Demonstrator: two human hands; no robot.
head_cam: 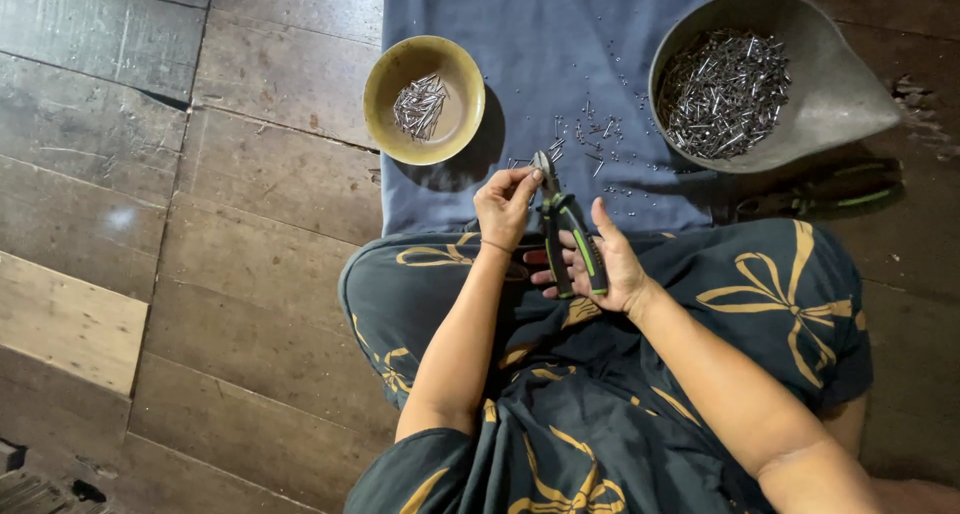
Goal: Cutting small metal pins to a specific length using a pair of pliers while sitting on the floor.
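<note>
My right hand point(600, 264) holds a pair of pliers point(565, 229) with black and green handles, its jaws pointing away from me. My left hand point(507, 206) pinches something small at the plier jaws; the piece itself is too small to make out. Both hands hover above my lap, over a blue cloth point(560, 74) spread on the floor. Loose short metal pins point(590, 132) lie scattered on the cloth just beyond the jaws.
A yellow bowl point(395, 134) with a small pile of metal pins sits at the cloth's left edge. A grey metal pan point(840, 84) heaped with pins stands at the right. Another green-handled tool point(820, 199) lies in shadow below the pan. Dark wooden floorboards surround everything.
</note>
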